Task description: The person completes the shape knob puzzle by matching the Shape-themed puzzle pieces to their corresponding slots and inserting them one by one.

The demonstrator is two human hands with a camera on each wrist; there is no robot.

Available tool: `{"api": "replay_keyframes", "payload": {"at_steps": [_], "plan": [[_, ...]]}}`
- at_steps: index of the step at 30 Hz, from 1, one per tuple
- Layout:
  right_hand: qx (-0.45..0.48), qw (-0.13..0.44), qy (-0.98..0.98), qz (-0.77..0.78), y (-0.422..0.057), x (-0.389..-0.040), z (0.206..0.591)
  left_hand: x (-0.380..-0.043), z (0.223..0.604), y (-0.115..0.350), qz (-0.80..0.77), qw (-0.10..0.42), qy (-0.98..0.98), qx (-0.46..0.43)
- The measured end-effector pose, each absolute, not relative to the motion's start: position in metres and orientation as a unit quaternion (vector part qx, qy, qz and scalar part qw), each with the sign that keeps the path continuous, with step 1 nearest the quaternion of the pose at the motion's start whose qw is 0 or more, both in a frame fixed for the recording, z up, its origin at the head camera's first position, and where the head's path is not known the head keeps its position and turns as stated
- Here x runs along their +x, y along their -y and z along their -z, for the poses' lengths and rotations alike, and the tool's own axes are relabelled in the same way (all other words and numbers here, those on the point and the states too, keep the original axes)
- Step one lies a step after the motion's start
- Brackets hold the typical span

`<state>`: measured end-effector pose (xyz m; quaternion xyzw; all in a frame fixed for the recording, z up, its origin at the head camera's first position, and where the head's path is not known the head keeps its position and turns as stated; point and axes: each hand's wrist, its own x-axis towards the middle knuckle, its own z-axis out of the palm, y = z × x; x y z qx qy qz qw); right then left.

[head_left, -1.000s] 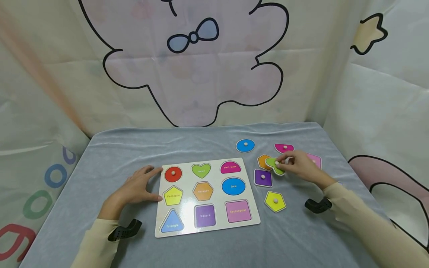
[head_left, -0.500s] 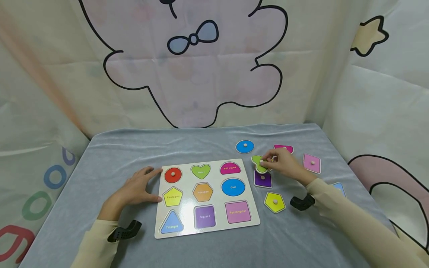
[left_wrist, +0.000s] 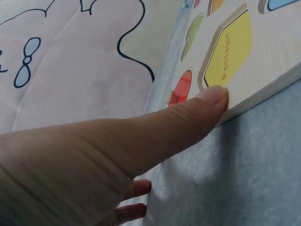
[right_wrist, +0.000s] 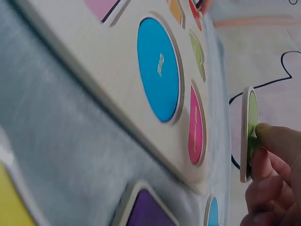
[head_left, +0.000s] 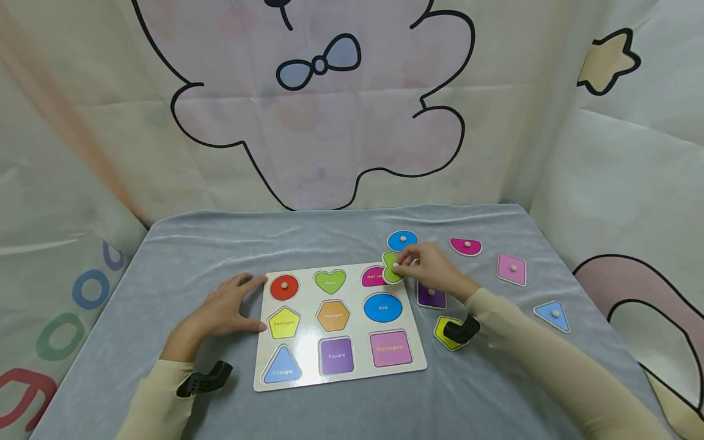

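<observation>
My right hand pinches the green heart puzzle piece by its small knob, above the top right corner of the puzzle board. In the right wrist view the heart piece is seen nearly edge-on, raised off the board. Part of the half-round recess is hidden by it. At the board's left edge my left hand rests with thumb and index finger spread. The left wrist view has that thumb touching the edge beside the pentagon recess. The red circle piece sits in its recess.
Loose knobbed pieces lie right of the board: blue oval, magenta half round, pink rectangle, blue triangle, purple square and yellow pentagon, partly covered by the wrist strap. Grey cloth covers the table.
The right hand has carried the heart piece leftward, from above the loose pieces to over the board's corner. The blue triangle is now fully uncovered. My left hand has stayed still.
</observation>
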<state>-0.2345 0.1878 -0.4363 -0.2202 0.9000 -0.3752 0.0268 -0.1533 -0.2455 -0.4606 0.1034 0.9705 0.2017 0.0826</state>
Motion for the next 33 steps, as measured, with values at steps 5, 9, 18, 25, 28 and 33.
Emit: {"api": "replay_keyframes", "payload": {"at_steps": [5, 9, 18, 25, 28, 33], "plan": [[-0.211, 0.019, -0.895, 0.392, -0.172, -0.234, 0.440, -0.154, 0.461, 0.247, -0.204, 0.073, -0.969, 0.121], [-0.208, 0.013, -0.894, 0.396, -0.158, -0.233, 0.440, -0.154, 0.460, 0.247, -0.206, 0.074, -0.968, 0.121], [-0.198, 0.027, -0.896, 0.396, -0.131, -0.234, 0.443, -0.152, 0.459, 0.247, -0.209, 0.075, -0.968, 0.116], [-0.179, 0.033, -0.897, 0.403, -0.105, -0.233, 0.447, -0.153, 0.459, 0.248, -0.206, 0.074, -0.969, 0.116], [-0.164, 0.040, -0.905, 0.391, -0.091, -0.232, 0.448, -0.153, 0.459, 0.248, -0.206, 0.076, -0.969, 0.117], [-0.144, 0.047, -0.921, 0.358, -0.072, -0.229, 0.449, -0.152, 0.459, 0.247, -0.208, 0.076, -0.968, 0.117]]}}
